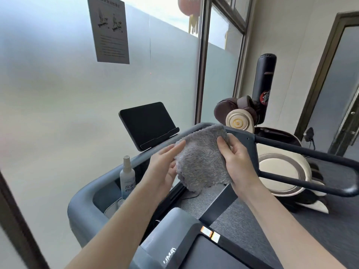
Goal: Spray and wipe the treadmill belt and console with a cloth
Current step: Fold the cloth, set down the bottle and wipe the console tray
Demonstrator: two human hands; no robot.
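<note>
While the spray bottle (127,176) stands by the left edge of the treadmill console (83,200), the fuzzy gray cloth (202,162) is held up over its middle. The left grip (165,166) pinches the cloth's left side, the right grip (237,162) its right side.

The left forearm (120,220) and right forearm (281,220) are bare all the way to the bottom edge (any sleeve would lie out of view). The left hand (165,167) and right hand (237,162) are ungloved.

Poster (108,30) on frosted glass (48,90); black punching bag (265,82) beyond massage chair (279,169); door (338,84) right.
</note>
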